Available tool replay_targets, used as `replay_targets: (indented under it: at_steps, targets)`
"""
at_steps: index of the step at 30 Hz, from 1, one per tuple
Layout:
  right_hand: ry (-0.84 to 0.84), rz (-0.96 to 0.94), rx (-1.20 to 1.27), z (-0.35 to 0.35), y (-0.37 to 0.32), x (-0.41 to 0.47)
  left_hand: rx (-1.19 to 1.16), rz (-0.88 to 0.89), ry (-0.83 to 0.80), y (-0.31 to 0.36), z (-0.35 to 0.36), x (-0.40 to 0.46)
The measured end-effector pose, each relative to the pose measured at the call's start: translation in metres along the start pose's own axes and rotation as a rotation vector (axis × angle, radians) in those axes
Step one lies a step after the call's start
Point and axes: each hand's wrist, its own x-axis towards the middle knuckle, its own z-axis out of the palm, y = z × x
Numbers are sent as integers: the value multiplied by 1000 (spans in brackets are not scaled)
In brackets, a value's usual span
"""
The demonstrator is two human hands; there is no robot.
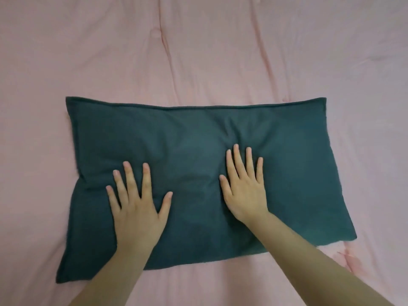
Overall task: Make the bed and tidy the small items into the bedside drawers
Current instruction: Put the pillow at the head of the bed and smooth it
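We press our left hand point(136, 208) and right hand point(245, 191), fingers flat and spread, on the dark green pillow point(198, 133) mid-frame atop the smoothed pink bedspread point(198, 51); no small items or drawers visible.

Pillow point(198, 133) is a dark teal, kind of a deep blue-green, plain all over with no print, edge trim in the same shade. The quilt point(198, 51) under it is a soft pale pink, also plain, just stitched lines running through it in the same pink. There's 1 slightly deeper pink patch near its lower right.
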Motion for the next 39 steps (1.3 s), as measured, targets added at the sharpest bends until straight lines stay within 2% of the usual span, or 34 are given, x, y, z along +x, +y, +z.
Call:
replay_targets:
  at_steps: [3, 4, 5, 6, 7, 8, 10, 15, 17, 20, 25, 28, 32, 35, 39]
  targets:
    - [465, -44, 415, -83, -21, 13, 19, -19, -2, -3, 0, 2]
    - [621, -78, 470, -98, -15, 10, 26, -14, -9, -2, 0, 2]
    - [676, -93, 410, -97, -1, 9, 31, -15, -19, -2, -1, 2]
    - [588, -91, 230, -82, 11, 8, 24, -20, -28, -2, -2, 2]
    - [389, -74, 62, -58, 23, 4, 3, -19, -33, 0, -6, 1]
    - [190, -37, -14, -24, 37, -1, -26, -5, -40, 4, -9, 1]
    - [19, 8, -84, 21, 54, -1, -76, 47, -33, 10, -21, 11]
    - [86, 17, -95, 20, 48, 2, -89, 183, 42, 18, -59, 86]
    - [76, 33, -48, 19, 48, -5, -130, 147, 46, 36, -66, 118]
    - [84, 19, -9, 19, 49, -10, -164, 92, -37, 70, -61, 147]
    - [117, 14, 19, 20, 51, -12, 71, 114, -33, 80, -41, 141]
    - [185, 3, 58, 21, 51, -18, 232, 192, -1, 81, -53, 141]
    - [247, 8, 148, 10, 50, -26, 162, 174, -69, 77, -84, 142]
    - [180, 19, 101, -9, 45, -37, 139, 201, -170, 72, -101, 121]
    - [76, -2, 196, -57, 36, -54, 99, 214, -161, 66, -137, 72]
